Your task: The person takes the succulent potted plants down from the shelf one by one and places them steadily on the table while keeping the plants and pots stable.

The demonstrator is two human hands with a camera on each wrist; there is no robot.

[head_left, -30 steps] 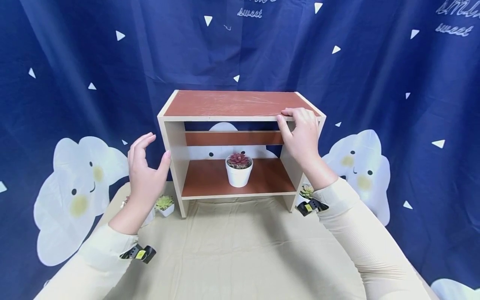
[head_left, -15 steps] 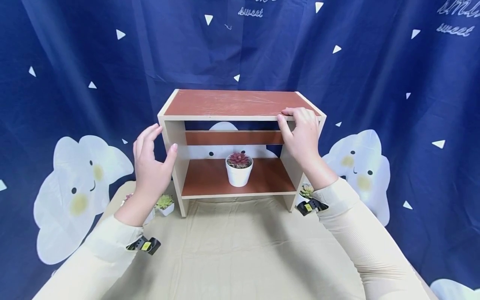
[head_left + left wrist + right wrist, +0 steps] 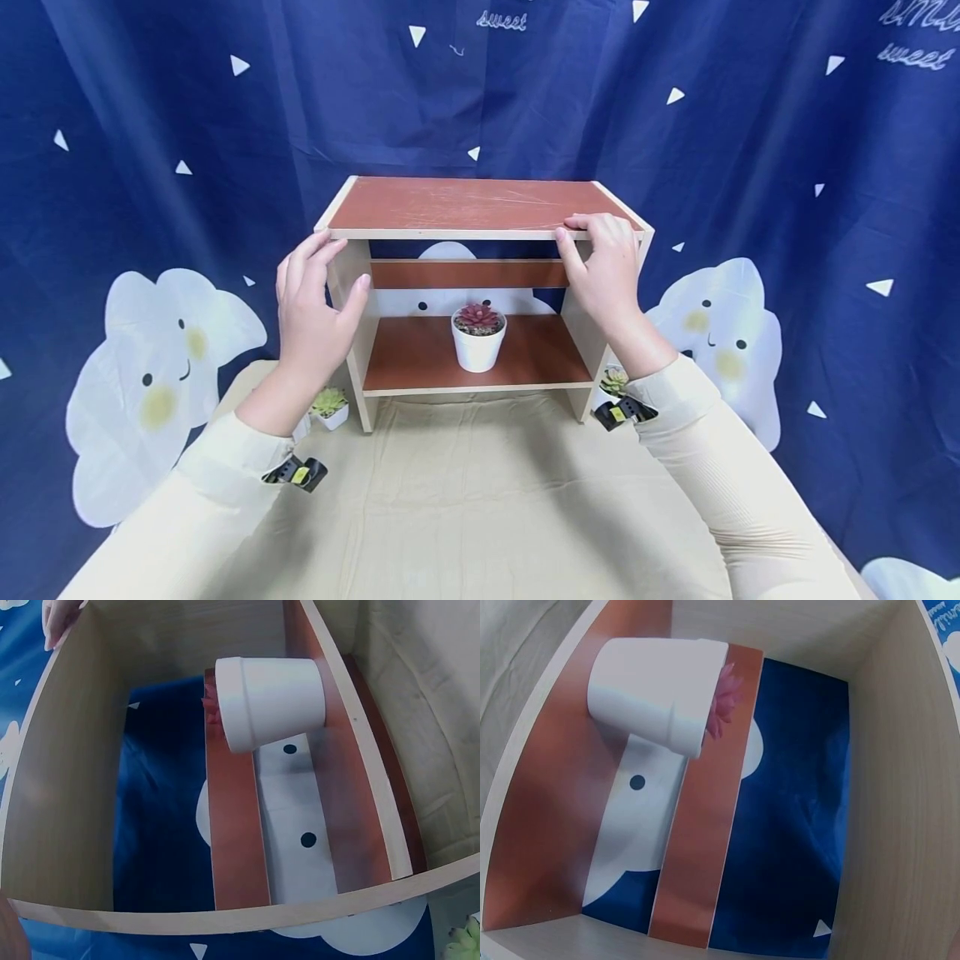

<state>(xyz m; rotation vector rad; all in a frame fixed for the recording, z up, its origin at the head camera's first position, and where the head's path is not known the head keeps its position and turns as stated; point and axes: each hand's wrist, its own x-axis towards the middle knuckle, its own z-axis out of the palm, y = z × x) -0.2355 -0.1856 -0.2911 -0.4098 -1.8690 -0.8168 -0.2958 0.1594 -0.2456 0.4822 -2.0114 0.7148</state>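
A small wooden shelf [image 3: 480, 388] with red-brown boards and pale edges stands upright ahead. My right hand [image 3: 611, 271] grips the right end of its top board, fingers over the top and thumb at the front edge. On the left, my left hand [image 3: 315, 312] is raised with fingers spread and thumb apart, fingertips at the shelf's upper left front corner; it holds nothing. On the lower board sits a white pot [image 3: 478, 352] with a dark red succulent [image 3: 478, 317]. Both wrist views look into the shelf; the pot [image 3: 277, 697] appears sideways in the left one.
A green succulent in a white pot [image 3: 330, 408] stands left of the shelf, and another plant [image 3: 613, 383] stands by its right side, partly hidden by my right arm. A beige cloth [image 3: 480, 500] covers the table. A blue curtain [image 3: 480, 92] hangs behind.
My left hand has moved up and to the right, towards the shelf's upper left corner. The right hand stays on the top board. The shelf and potted succulent have not moved.
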